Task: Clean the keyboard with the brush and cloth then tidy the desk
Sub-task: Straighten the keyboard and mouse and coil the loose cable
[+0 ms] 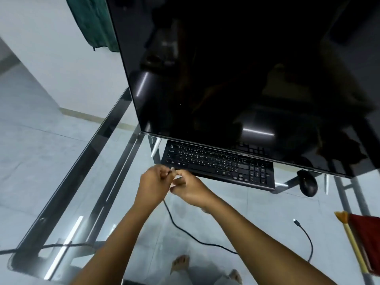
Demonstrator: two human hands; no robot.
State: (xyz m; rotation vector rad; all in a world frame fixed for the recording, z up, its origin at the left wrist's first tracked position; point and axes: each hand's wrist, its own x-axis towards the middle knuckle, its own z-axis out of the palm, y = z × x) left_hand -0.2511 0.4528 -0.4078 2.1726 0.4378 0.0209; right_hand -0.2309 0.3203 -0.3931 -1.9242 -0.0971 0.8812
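Note:
A black keyboard (pixel 222 163) lies on the glass desk (pixel 123 202) under the lower edge of a large dark monitor (pixel 236 79). My left hand (pixel 153 185) and my right hand (pixel 188 189) meet just in front of the keyboard's left corner. Both pinch the metal plug end of a black cable (pixel 185 231) that trails back across the glass. At the far right lie a brush (pixel 349 237) with a pale wooden handle and tan bristles and a red cloth (pixel 368 237), both well away from my hands.
A black mouse (pixel 308 184) sits right of the keyboard. A second black cable (pixel 306 237) with a loose plug lies on the glass near the brush. The desk's metal frame shows through the glass, with my bare feet on the tiled floor below.

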